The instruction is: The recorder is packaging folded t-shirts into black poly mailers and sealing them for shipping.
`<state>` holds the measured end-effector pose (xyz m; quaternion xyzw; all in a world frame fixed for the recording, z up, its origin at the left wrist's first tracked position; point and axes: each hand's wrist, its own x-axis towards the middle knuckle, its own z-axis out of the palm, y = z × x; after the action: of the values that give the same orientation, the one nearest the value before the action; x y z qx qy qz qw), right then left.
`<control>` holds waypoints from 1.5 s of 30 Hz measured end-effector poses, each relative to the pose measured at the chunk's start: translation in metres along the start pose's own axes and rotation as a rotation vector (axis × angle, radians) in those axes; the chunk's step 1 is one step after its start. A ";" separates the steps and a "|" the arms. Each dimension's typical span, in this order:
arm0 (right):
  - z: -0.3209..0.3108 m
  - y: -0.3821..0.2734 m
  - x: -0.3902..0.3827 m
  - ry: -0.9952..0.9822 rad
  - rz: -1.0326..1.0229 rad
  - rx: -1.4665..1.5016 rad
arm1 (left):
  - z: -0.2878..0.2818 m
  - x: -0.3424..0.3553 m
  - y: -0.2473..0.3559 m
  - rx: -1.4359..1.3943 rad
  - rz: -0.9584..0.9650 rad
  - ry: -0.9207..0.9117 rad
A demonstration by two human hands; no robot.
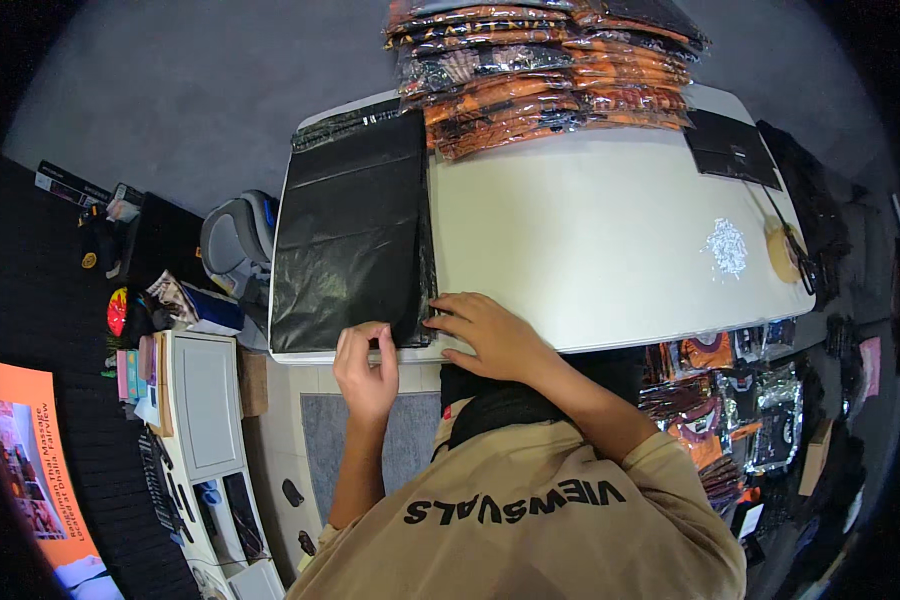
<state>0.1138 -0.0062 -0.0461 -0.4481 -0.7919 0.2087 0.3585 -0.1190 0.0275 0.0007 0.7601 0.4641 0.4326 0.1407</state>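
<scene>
A stack of large black plastic bags lies flat on the left part of the white table. At the stack's near edge my left hand is closed in a pinch on the top black plastic bag, close to its near right corner. My right hand rests with fingers stretched apart, its fingertips touching the right edge of the stack and the tabletop beside it.
Clear-wrapped orange and black garments are piled high at the table's far side. On the right are a black packet, small white pieces, a tape roll and scissors. More wrapped garments sit below the table's right edge.
</scene>
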 end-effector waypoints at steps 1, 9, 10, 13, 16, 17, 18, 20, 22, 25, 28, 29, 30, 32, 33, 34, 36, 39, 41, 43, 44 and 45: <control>0.000 0.001 0.000 0.003 -0.011 -0.015 | -0.001 0.002 0.003 0.079 0.155 -0.012; -0.001 -0.001 0.000 0.029 -0.032 0.002 | -0.002 -0.002 0.015 0.013 0.285 0.014; -0.001 -0.001 0.000 0.028 -0.034 0.001 | -0.003 -0.003 0.016 0.001 0.282 0.008; 0.003 0.001 -0.001 0.042 -0.037 -0.010 | -0.002 -0.005 0.021 -0.007 0.290 -0.020; 0.002 0.002 -0.001 0.048 -0.047 -0.031 | 0.001 -0.006 0.028 -0.036 0.336 -0.068; 0.000 0.001 -0.003 0.049 -0.046 -0.032 | 0.004 -0.005 0.032 -0.036 0.365 -0.080; -0.006 -0.005 -0.003 -0.006 0.016 -0.039 | 0.006 -0.005 0.036 -0.036 0.365 -0.080; -0.008 -0.009 -0.006 -0.061 0.080 -0.047 | 0.015 -0.007 0.044 -0.077 0.324 -0.145; -0.006 -0.012 -0.011 0.028 0.046 -0.068 | 0.028 -0.004 0.056 -0.082 0.304 -0.150; -0.015 -0.028 -0.016 0.188 0.197 0.177 | 0.045 0.005 0.082 -0.151 0.262 -0.145; -0.010 -0.023 -0.027 0.189 0.417 0.355 | 0.058 0.017 0.100 -0.162 0.336 -0.183; -0.018 -0.019 -0.034 0.089 0.533 0.343 | 0.060 0.021 0.107 -0.158 0.317 -0.247; -0.024 -0.014 -0.038 0.099 0.541 0.336 | 0.065 0.027 0.110 -0.170 0.324 -0.252; -0.034 -0.002 -0.049 0.361 0.636 0.771 | 0.071 0.041 0.112 -0.247 0.393 -0.278; -0.048 0.021 -0.059 0.399 0.549 0.517 | 0.074 0.047 0.113 -0.262 0.391 -0.296; -0.056 0.046 -0.067 0.481 0.561 0.526 | 0.079 0.049 0.110 -0.279 0.346 -0.307; -0.101 0.076 -0.075 0.403 0.673 0.497 | 0.085 0.055 0.093 -0.226 0.319 -0.312; -0.162 0.136 -0.086 0.431 0.894 0.370 | 0.096 0.057 0.070 -0.096 0.301 -0.375; -0.197 0.191 -0.118 0.539 0.853 0.203 | 0.115 0.058 0.067 -0.047 0.306 -0.469; -0.222 0.197 -0.104 0.566 0.937 0.025 | 0.120 0.052 0.067 -0.008 0.309 -0.486; -0.230 0.194 -0.098 0.591 1.016 -0.160 | 0.122 0.048 0.067 0.028 0.312 -0.503; -0.234 0.195 -0.096 0.593 1.013 -0.160 | 0.127 0.047 0.065 0.046 0.297 -0.575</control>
<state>0.4326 0.0129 -0.0566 -0.8351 -0.3588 0.1594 0.3852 0.0282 0.0559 -0.0090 0.9134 0.2992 0.2054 0.1842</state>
